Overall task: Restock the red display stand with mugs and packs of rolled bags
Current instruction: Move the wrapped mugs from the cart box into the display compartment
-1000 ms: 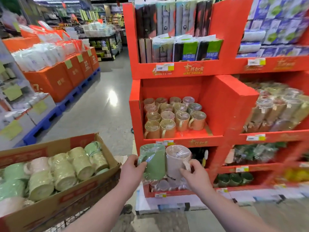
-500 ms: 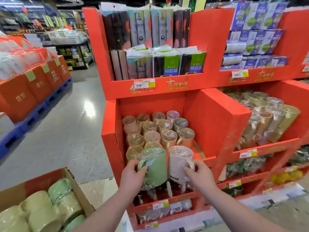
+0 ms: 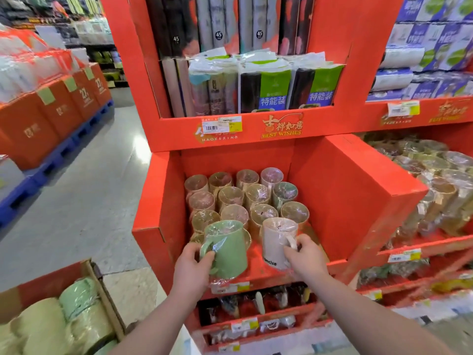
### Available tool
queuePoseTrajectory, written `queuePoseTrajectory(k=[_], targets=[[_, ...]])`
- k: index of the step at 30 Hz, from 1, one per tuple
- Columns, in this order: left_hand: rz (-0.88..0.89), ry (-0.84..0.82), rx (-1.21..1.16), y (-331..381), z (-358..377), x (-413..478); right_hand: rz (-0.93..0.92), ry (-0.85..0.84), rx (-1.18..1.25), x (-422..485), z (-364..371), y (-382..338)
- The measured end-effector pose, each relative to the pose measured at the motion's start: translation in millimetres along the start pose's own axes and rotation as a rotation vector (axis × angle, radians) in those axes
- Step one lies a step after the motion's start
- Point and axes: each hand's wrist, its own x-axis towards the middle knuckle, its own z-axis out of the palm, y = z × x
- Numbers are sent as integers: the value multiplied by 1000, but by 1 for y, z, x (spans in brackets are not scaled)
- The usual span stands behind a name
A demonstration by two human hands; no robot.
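Observation:
My left hand [image 3: 192, 267] grips a green plastic-wrapped mug [image 3: 227, 248] by its handle side. My right hand [image 3: 304, 257] holds a white wrapped mug [image 3: 275, 242] at its handle. Both mugs are upright at the front edge of the middle shelf of the red display stand [image 3: 343, 190]. Behind them stand several wrapped mugs [image 3: 245, 196] in rows. Packs of rolled bags [image 3: 271, 88] fill the shelf above.
A cardboard box [image 3: 99, 285] with several wrapped green and cream mugs [image 3: 76, 298] sits at lower left. More wrapped mugs [image 3: 435, 190] fill the shelf to the right. Lower shelves hold dark goods [image 3: 256, 303]. An aisle floor [image 3: 84, 190] and orange boxes [image 3: 51, 111] lie left.
Both hands have carried the two mugs up and forward from below the shelf lip onto the front of the mug shelf. The view has moved closer to the stand.

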Motion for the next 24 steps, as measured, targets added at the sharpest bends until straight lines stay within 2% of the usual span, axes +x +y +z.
queuePoseTrajectory(k=[9,14,17,19,21,24], targets=[[-98,126,-14,6,12,17,27,-99,-58,49,21,15],[-148,177,-22,5,18,23,-44,-349,-4,54,42,22],[-160,197,-11,6,21,25,-158,-540,-184,58,50,27],[-155,199,-16,8,24,26,-218,-608,-354,62,47,26],[-149,199,-30,10,26,28,-257,-589,-484,67,38,22],[-144,203,-52,12,26,31,-356,-422,-623,79,21,15]])
